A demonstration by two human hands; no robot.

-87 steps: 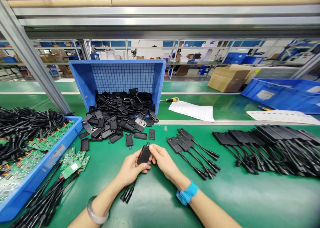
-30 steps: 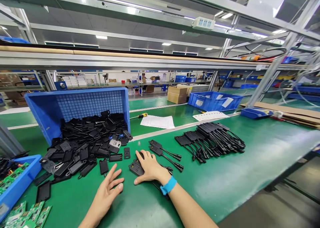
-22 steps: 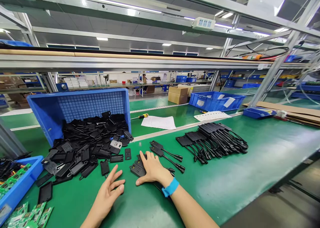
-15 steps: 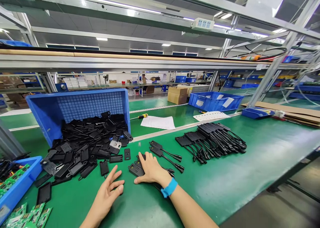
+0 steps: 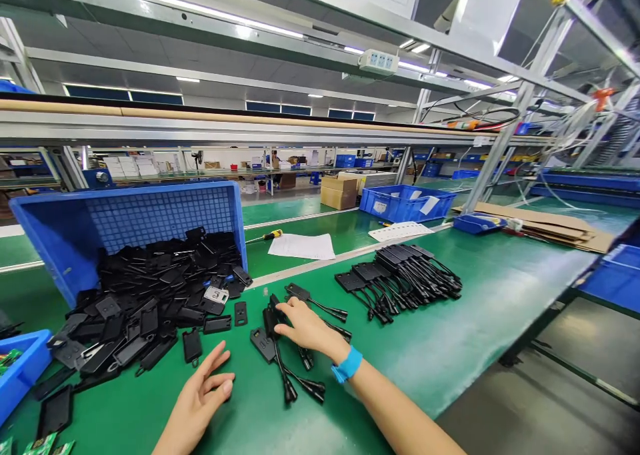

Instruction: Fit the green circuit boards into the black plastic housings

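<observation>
My right hand, with a blue band at its wrist, has its thumb and fingers closed on a black cabled case that stands tilted on its edge. Its short black leads hang toward me, ending in plugs. Close by, another black cabled case lies flat on the green bench. Part of the group is hidden under the fingers. Just beyond the hand is a further cabled case. My left hand hovers over the bench at the left, fingers apart and holding nothing; a loose black shell lies nearest to it.
A tipped blue crate spills black shells at the left. Rows of cabled cases lie right of centre. Behind are a screwdriver, paper sheets and a blue bin. Green circuit boards show bottom left.
The view has swung to the right. My right hand has raised one cabled case onto its edge, where it pressed over the flat group before. My left hand stays open.
</observation>
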